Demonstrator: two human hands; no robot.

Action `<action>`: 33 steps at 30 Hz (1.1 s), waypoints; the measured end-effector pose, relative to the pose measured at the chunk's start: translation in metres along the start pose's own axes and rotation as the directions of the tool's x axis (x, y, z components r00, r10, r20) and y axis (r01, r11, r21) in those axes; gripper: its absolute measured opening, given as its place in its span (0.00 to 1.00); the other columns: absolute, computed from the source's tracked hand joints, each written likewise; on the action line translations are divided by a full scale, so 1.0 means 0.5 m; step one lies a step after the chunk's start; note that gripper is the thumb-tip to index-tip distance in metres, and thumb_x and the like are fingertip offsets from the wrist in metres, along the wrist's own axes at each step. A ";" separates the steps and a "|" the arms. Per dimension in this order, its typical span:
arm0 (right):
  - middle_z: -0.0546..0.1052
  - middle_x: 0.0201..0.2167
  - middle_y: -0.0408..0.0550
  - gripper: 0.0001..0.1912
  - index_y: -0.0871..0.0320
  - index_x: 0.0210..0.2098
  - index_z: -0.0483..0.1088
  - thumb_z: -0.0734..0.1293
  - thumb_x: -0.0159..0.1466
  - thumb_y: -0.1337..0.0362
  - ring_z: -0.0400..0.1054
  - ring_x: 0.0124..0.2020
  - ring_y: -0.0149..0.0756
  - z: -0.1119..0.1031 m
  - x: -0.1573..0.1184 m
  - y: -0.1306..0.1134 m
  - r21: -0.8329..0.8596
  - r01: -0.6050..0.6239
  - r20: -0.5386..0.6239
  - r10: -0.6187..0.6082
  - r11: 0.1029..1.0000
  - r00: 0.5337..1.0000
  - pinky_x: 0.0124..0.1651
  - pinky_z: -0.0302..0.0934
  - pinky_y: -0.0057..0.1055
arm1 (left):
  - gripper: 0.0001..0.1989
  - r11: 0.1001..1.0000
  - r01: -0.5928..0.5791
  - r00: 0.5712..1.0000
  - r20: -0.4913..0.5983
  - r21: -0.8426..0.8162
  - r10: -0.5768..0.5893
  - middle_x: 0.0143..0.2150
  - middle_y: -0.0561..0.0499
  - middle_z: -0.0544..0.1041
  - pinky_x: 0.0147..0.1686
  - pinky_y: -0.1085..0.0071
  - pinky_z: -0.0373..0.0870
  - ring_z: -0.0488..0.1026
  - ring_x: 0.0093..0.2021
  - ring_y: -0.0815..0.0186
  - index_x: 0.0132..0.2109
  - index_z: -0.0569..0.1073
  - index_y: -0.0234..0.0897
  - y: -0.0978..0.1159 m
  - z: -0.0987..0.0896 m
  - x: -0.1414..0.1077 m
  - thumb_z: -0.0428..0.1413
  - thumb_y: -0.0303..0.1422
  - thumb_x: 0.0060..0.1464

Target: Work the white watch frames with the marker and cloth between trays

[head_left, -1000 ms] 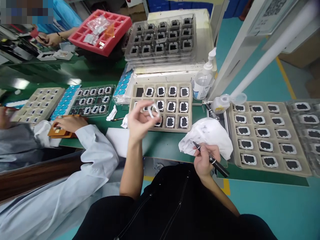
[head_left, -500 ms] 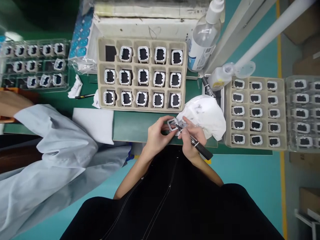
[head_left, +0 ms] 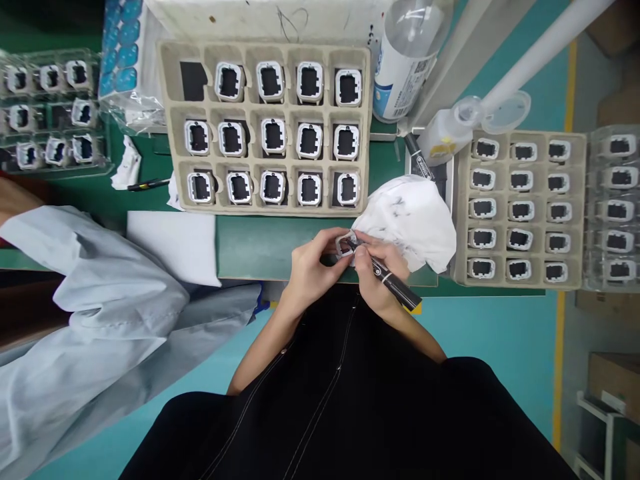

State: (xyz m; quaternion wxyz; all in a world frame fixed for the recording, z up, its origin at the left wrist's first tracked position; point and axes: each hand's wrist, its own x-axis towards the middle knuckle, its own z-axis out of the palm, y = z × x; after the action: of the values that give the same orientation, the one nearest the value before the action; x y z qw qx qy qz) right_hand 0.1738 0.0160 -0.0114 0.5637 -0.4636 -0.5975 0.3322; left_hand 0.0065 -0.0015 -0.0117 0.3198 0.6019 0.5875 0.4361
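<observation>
Between the fingertips of my left hand (head_left: 315, 267) is a small white square frame (head_left: 345, 246), held at the table's front edge. My right hand (head_left: 377, 270) grips a black marker pen (head_left: 397, 287), its tip end at the frame's right side and partly hidden by my fingers. A crumpled white cloth (head_left: 413, 223) with dark smudges lies against the right hand. Just beyond both hands stands a beige molded tray (head_left: 266, 210) of similar white frames; its far-left compartment holds only a dark pad (head_left: 193, 81).
Another beige tray (head_left: 544, 167) and a clear tray (head_left: 587, 220) of frames stand right. A pump bottle (head_left: 400, 80), an open-lidded bottle (head_left: 445, 133) and a second marker (head_left: 416, 150) are behind the cloth. A co-worker's sleeve (head_left: 115, 280) reaches in left, near a folded white cloth (head_left: 173, 247).
The view has shifted closer to the table. My right fingers have closed in nearer the frame, with the marker still in hand. The left hand keeps its hold on the frame.
</observation>
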 end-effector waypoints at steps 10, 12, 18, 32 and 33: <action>0.93 0.45 0.43 0.05 0.47 0.45 0.80 0.76 0.80 0.61 0.94 0.54 0.48 0.003 0.005 -0.005 0.002 0.023 -0.009 -0.023 1.000 1.000 0.55 0.89 0.47 | 0.17 0.999 -0.013 1.000 0.007 0.044 0.012 0.55 0.51 0.94 0.53 0.68 0.93 0.92 0.46 0.62 0.65 0.84 0.47 0.004 -0.003 0.002 0.70 0.37 0.72; 0.93 0.44 0.44 0.06 0.47 0.44 0.80 0.76 0.81 0.60 0.94 0.53 0.48 0.002 0.005 -0.008 -0.002 0.010 -0.008 -0.010 1.000 1.000 0.55 0.89 0.47 | 0.17 0.998 -0.019 1.000 0.007 0.054 0.018 0.55 0.51 0.94 0.52 0.68 0.93 0.92 0.46 0.62 0.65 0.84 0.46 0.005 -0.003 0.001 0.70 0.37 0.73; 0.94 0.46 0.46 0.07 0.48 0.44 0.79 0.76 0.81 0.59 0.94 0.51 0.46 0.002 0.007 -0.008 -0.053 0.047 -0.015 -0.048 0.997 0.999 0.54 0.91 0.45 | 0.16 0.995 -0.081 0.997 -0.012 0.058 0.081 0.55 0.52 0.94 0.52 0.72 0.91 0.92 0.45 0.65 0.65 0.84 0.45 0.007 -0.003 0.000 0.70 0.34 0.73; 0.89 0.36 0.42 0.07 0.48 0.45 0.77 0.73 0.82 0.65 0.94 0.47 0.46 0.006 0.010 -0.005 -0.208 0.239 0.040 -0.235 0.948 0.971 0.52 0.93 0.44 | 0.16 0.985 -0.139 0.989 -0.028 0.097 0.143 0.54 0.52 0.95 0.51 0.75 0.89 0.92 0.43 0.67 0.66 0.86 0.45 -0.003 -0.001 -0.005 0.69 0.34 0.76; 0.87 0.34 0.41 0.07 0.48 0.45 0.78 0.73 0.81 0.66 0.93 0.45 0.45 0.006 0.009 -0.004 -0.228 0.276 0.066 -0.267 0.934 0.961 0.52 0.93 0.44 | 0.15 0.985 -0.136 0.990 -0.028 0.105 0.140 0.53 0.52 0.95 0.50 0.75 0.89 0.92 0.42 0.67 0.66 0.86 0.45 -0.003 -0.002 -0.005 0.68 0.34 0.76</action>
State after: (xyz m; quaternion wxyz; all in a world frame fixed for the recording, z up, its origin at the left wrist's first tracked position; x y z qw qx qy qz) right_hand 0.1707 0.0200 -0.0082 0.5349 -0.4343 -0.7004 0.1860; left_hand 0.0053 -0.0040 -0.0131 0.2473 0.6491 0.5716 0.4368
